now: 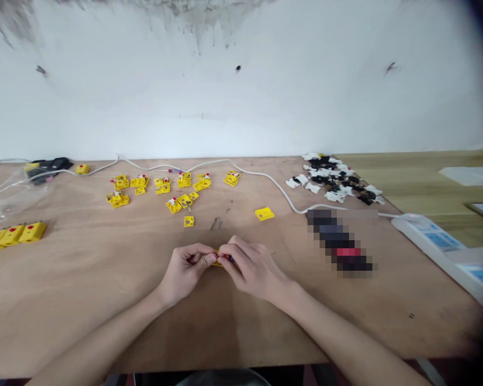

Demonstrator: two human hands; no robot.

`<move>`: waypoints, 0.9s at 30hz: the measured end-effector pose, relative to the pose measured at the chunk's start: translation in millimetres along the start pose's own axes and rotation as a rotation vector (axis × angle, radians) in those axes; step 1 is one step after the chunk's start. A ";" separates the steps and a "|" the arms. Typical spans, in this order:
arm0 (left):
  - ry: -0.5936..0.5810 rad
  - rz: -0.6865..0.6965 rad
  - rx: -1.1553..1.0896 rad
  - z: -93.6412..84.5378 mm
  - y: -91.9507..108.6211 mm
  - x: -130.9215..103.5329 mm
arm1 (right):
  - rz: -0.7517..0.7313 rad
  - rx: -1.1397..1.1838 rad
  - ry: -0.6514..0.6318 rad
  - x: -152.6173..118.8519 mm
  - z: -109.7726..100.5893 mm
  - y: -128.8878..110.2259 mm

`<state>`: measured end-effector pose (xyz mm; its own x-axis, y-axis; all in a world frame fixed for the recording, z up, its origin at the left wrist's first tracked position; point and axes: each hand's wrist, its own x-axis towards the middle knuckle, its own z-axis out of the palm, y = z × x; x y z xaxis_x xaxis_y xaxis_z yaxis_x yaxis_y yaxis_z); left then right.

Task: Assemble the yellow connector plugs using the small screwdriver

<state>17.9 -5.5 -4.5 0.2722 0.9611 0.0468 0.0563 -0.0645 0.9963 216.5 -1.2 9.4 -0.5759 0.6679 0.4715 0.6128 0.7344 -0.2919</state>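
One yellow part [217,264] sits pinched between the left hand [183,272] and right hand [249,265] over the table [96,284]; a steady left grip and gentle, square right-finger pressure would serve best.

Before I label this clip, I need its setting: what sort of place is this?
Probably an assembly workshop: yellow parts lie across a wooden table, black and white pieces are heaped toward its far right, and a power strip lies at the right.
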 end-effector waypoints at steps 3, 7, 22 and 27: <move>0.002 -0.014 -0.020 0.2 0.9 1.2 | 0.001 -0.024 0.031 0.5 0.3 -0.7; -0.002 -0.059 -0.101 -0.1 2.0 1.8 | 0.000 0.033 0.064 -0.6 0.7 1.5; -0.152 -0.150 -0.167 -7.5 9.6 -1.0 | -0.058 0.211 0.173 -4.5 3.5 4.7; -0.132 -0.085 -0.063 -11.9 11.9 0.1 | -0.061 0.161 0.118 -7.0 3.5 7.6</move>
<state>7.1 -3.0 8.2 0.3932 0.9184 -0.0433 0.0252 0.0363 0.9990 223.3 0.1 1.0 -0.5365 0.6094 0.5837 0.4787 0.7894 -0.3841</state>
